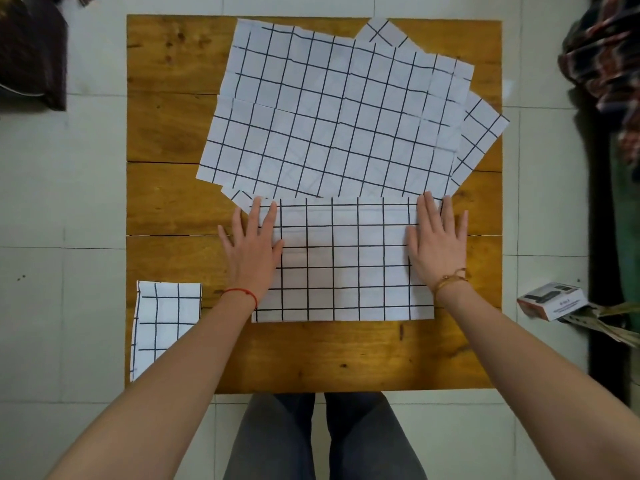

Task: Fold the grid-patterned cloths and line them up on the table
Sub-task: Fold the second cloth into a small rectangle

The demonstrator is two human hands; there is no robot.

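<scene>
Both hands, left (252, 249) and right (437, 243), press flat, fingers spread, on the folded cloth (343, 261).

Both flat hands, left hand (252, 247) and right hand (437, 242), press the half-folded white black-grid cloth (343, 261) on the wooden plank table (166, 199).

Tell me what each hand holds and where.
Nothing is gripped. The left hand and right hand lie flat, pressing the two ends of the half-folded cloth on the table.
</scene>
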